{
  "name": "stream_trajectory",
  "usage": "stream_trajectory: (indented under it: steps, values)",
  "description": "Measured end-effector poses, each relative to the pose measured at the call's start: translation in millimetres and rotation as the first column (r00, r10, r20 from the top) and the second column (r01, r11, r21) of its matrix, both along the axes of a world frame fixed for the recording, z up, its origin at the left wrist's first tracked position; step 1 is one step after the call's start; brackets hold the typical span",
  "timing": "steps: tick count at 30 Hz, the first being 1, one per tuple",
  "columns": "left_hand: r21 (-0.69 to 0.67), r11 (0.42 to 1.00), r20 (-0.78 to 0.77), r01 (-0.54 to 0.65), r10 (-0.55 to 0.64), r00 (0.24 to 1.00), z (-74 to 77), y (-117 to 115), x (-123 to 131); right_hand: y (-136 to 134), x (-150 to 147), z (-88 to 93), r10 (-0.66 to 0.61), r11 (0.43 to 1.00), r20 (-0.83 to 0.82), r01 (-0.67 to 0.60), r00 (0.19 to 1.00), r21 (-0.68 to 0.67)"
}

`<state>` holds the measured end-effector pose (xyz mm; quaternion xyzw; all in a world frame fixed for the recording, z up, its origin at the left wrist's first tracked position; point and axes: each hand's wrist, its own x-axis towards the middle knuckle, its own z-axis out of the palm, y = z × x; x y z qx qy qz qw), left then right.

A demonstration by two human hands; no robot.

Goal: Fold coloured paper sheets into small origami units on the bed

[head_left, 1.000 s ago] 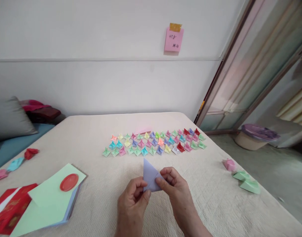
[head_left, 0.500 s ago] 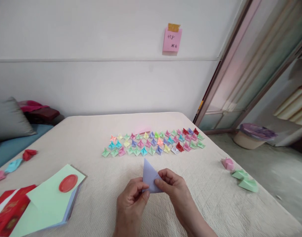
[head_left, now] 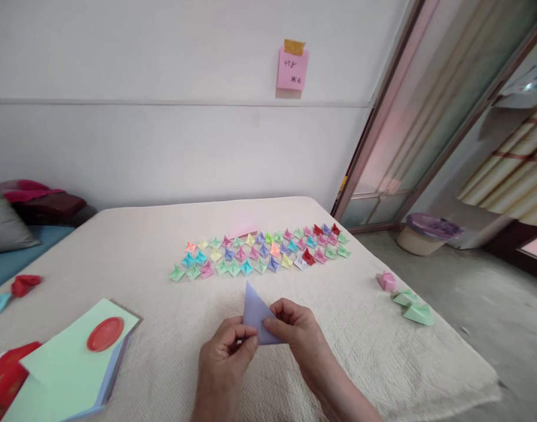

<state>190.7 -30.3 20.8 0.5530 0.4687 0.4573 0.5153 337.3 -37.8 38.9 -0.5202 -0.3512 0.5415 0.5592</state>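
Note:
A lilac sheet of paper (head_left: 256, 313), folded into a triangle with its point away from me, is held just above the table near the front. My left hand (head_left: 227, 351) pinches its lower left edge between thumb and fingers. On the right side my right hand (head_left: 295, 331) grips it, the thumb lying flat on the front face and the fingers curled behind. Beyond the hands, several small folded paper pieces (head_left: 246, 267) in many colours stand in rows on the cream tablecloth (head_left: 163, 328).
At the left lie a stack of green and blue paper (head_left: 70, 363), a red round lid (head_left: 105, 334), a red packet (head_left: 9, 375) and a red folded piece (head_left: 25, 285). Pink (head_left: 387, 281) and green folded papers (head_left: 418, 313) sit near the right edge.
The whole view has shifted, so the table and its objects appear further left. Both hands keep their hold on the lilac paper, whose shape looks the same.

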Motion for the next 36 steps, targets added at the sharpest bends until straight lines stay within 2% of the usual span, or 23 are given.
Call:
stream_trajectory:
  steps: [5,10,15,30,36]
  values:
    - [-0.009,1.000,-0.043,0.002,-0.003,0.999,5.0,2,-1,-1,-1,0.2,0.017,1.000,-0.011,-0.017,1.000,-0.012]
    - [0.017,0.999,-0.113,0.038,-0.036,0.993,12.1,1,-2,-4,0,4.6,0.163,0.984,-0.027,-0.164,0.986,-0.067]
    - [0.046,0.995,-0.150,0.089,-0.081,0.985,12.4,1,-3,-5,1,6.8,0.218,0.972,-0.010,-0.218,0.976,-0.093]
    - [0.004,0.998,-0.075,0.058,-0.058,0.996,15.3,4,-3,-7,2,4.9,0.254,0.964,0.054,-0.248,0.966,-0.093]
    - [-0.007,0.999,-0.086,0.032,-0.033,0.996,18.4,10,-9,-9,11,8.1,0.289,0.956,0.095,-0.282,0.953,-0.077]
